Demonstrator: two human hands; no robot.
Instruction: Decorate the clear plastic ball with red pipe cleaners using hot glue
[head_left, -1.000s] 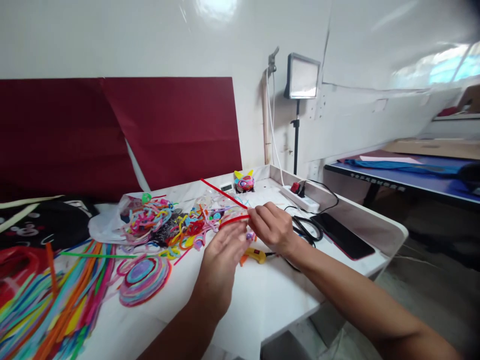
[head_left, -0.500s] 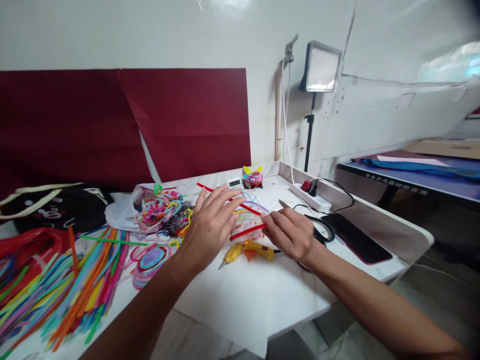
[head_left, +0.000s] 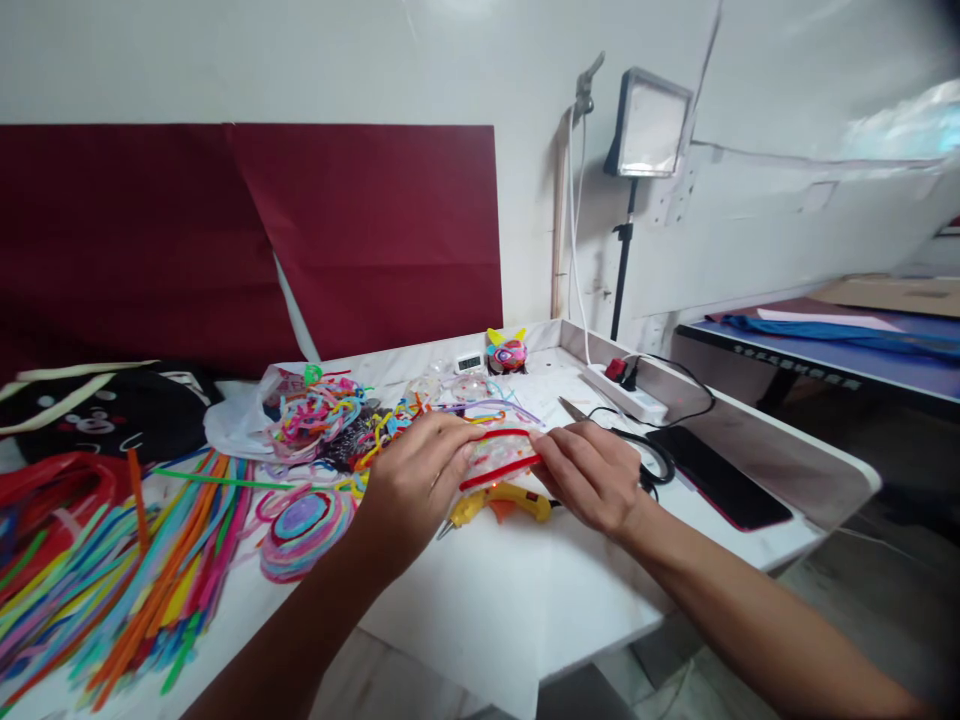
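Note:
A red pipe cleaner (head_left: pixel 504 433) is bent into a narrow loop between my two hands. My left hand (head_left: pixel 420 480) pinches its left part with thumb and fingers together. My right hand (head_left: pixel 592 475) grips the right end, where the two red strands come close. Below the loop a yellow hot glue gun (head_left: pixel 506 497) lies on the white table, its nozzle pointing left and a small orange light showing. Behind it is a clear bag (head_left: pixel 491 455) with small bits inside. A coiled pipe-cleaner disc (head_left: pixel 307 530) in pink and blue lies left of my left hand.
Many loose coloured pipe cleaners (head_left: pixel 157 570) spread across the left. A tangled heap (head_left: pixel 315 420) sits in a plastic bag behind. A small colourful figure (head_left: pixel 508 352) and a digital timer (head_left: pixel 469 364) stand at the back. Scissors (head_left: pixel 652 455), a phone (head_left: pixel 720 478) and a power strip (head_left: pixel 626 392) lie right.
My left hand has come down from open fingers over the strip and closed on it. The long upper red strand, which stuck out up to the left, now curves between both hands.

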